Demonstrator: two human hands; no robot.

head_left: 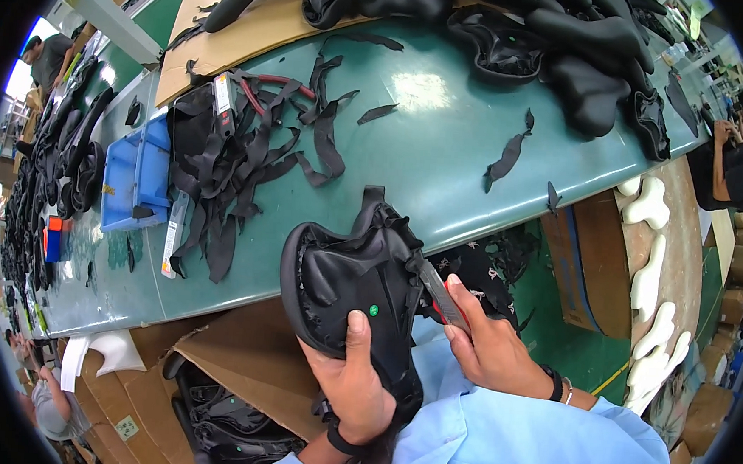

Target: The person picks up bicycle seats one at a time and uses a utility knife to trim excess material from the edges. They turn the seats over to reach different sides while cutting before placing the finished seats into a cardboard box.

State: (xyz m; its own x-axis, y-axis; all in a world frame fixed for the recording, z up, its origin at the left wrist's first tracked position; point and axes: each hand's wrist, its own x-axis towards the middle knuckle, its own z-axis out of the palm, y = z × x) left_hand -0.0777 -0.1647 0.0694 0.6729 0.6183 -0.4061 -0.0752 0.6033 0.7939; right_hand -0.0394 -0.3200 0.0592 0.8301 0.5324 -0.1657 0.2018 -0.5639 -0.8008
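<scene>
My left hand (355,382) grips a black bicycle saddle cover (321,293) from below, its thumb pressed on the inner face. The hollow underside faces me, with ragged trimmed edges and a small green sticker (373,310). In my right hand (496,350) is a utility knife (442,294) with a grey and red body, its front end against the saddle's right edge. The blade tip itself is hard to make out. A short black flap (374,195) stands up at the saddle's far edge.
Black cut-off strips (239,164) pile up on the green table (418,167), beside a blue bin (137,175). More black saddles (580,92) lie at the far right. An open cardboard box (252,369) with saddles stands below left. White saddle-shaped pads (645,274) lie at right; other people work nearby.
</scene>
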